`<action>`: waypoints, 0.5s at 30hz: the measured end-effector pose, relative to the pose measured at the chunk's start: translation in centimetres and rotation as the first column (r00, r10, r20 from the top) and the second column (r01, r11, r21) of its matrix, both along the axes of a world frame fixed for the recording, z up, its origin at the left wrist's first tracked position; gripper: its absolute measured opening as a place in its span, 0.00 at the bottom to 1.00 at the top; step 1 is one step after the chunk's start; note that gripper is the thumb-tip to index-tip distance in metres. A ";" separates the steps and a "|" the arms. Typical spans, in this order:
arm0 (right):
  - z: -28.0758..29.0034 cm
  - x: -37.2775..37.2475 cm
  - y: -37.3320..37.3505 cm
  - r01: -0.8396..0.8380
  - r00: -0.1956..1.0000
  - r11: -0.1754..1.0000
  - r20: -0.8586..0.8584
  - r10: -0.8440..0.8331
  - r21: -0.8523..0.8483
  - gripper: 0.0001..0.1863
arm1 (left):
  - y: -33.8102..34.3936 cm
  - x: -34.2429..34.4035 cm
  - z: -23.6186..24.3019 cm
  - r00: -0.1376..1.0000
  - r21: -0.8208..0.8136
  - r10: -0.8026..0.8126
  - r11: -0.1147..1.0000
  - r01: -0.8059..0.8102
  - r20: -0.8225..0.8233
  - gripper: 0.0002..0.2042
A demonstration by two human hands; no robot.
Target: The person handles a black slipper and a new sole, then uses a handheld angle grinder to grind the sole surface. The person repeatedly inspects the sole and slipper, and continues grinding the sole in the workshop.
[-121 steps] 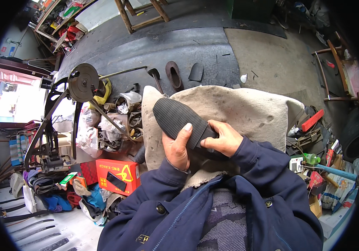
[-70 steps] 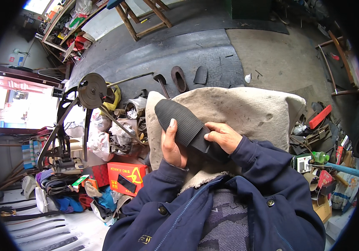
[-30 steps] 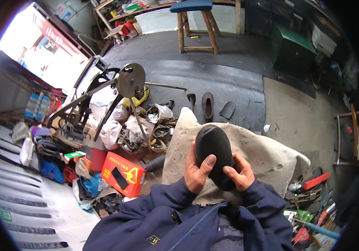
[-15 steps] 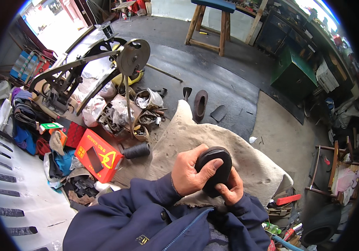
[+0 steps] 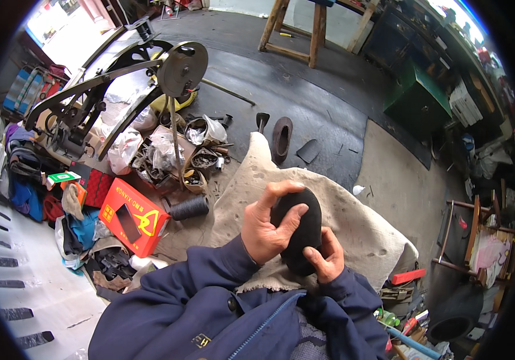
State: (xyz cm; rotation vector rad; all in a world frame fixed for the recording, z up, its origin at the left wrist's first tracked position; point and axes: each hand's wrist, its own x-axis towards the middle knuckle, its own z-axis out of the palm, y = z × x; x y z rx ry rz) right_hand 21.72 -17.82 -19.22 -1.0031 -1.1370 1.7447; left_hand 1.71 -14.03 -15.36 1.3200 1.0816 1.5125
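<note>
A grey concrete floor (image 5: 392, 174) spreads out ahead of the person, part of it covered by a broad dark sheet (image 5: 329, 102). Along the lower left runs a white surface (image 5: 59, 312) with dark strips lying on it. A stained beige cloth (image 5: 371, 222) drapes over the lap. To the left stands a metal machine with a round wheel (image 5: 180, 69); beyond the sheet, on the far right, sits a green chest (image 5: 416, 99), and at the top are the legs of a wooden stool (image 5: 317, 36). A red box (image 5: 112, 201) lies at the person's left. Above the cloth, a black sole-shaped piece (image 5: 305, 225) is held upright, slightly tilted, between both hands. The left grip (image 5: 263, 234) grasps its left side, thumb across the face and index finger hooked over the top edge. The right grip (image 5: 328, 261) clasps its lower right side, thumb on the face. Past the cloth, a brown shoe (image 5: 281, 141) rests on the dark sheet, with a flat dark cutout (image 5: 308, 151) near it. Just beside the red box is a spool of dark thread (image 5: 189, 207), and on its lid lies a dark phone (image 5: 128, 223).
</note>
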 end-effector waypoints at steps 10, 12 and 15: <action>-0.5 0.2 0.6 0.008 0.999 0.998 -0.036 -0.010 -0.058 0.23 | 0.4 0.4 -1.1 0.997 -0.030 -0.016 0.999 0.018 0.072 0.18; -0.6 0.2 0.6 0.007 1.000 0.998 -0.030 -0.008 -0.055 0.24 | 0.4 0.5 -1.3 0.999 -0.007 -0.003 1.000 0.003 0.033 0.18; -0.9 0.2 0.7 0.020 1.000 0.999 -0.005 -0.020 -0.044 0.24 | 1.0 0.5 -1.9 0.992 -0.081 -0.004 0.997 0.014 0.125 0.17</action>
